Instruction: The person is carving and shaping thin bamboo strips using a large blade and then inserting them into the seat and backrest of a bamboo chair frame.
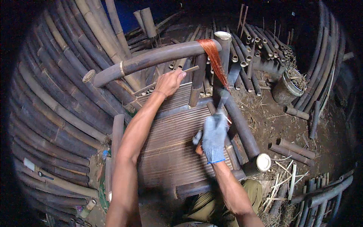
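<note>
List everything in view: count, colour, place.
bamboo chair frame: 1, dark brown, centre
fibre bundle: 1, orange, over top rail
bamboo strip: 1, tan, upper centre
tool: 1, greyish, blurred, right of centre
long poles: many, brown, left
cut tubes: many, brown, upper right
bucket: 1, grey-brown, right
slivers: many, pale, lower right
trousers: 1 pair, olive, bottom centre
left hand: 1, bare, holding strip
right hand: 1, grey-blue glove, holding tool
</note>
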A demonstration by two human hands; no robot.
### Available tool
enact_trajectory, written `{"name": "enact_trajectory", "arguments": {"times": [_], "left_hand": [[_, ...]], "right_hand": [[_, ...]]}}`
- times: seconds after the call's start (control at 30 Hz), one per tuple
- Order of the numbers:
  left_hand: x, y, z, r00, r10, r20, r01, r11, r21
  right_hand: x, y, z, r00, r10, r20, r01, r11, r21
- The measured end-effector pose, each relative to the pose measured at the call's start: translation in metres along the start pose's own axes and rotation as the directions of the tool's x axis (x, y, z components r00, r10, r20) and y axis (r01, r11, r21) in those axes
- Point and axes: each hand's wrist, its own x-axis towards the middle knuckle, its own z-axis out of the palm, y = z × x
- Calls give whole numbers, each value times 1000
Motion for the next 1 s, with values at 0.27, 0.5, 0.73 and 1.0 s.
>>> {"name": "enact_trajectory", "arguments": {"times": [0.27, 0.5, 0.73, 1.0], "left_hand": [[1, -12, 6, 997, -5, -79, 3, 1000, -15], [17, -15, 14, 985, -131, -114, 142, 986, 91], [26, -6, 31, 969, -243, -48, 248, 955, 162], [30, -4, 32, 949, -308, -71, 314, 942, 117]], "right_hand": [[4, -12, -5, 971, 174, 163, -184, 982, 44], [-12, -29, -20, 961, 240, 137, -261, 951, 167], [-59, -17, -57, 959, 248, 134, -250, 968, -7], [-78, -14, -84, 956, 236, 173, -135, 880, -455]]}}
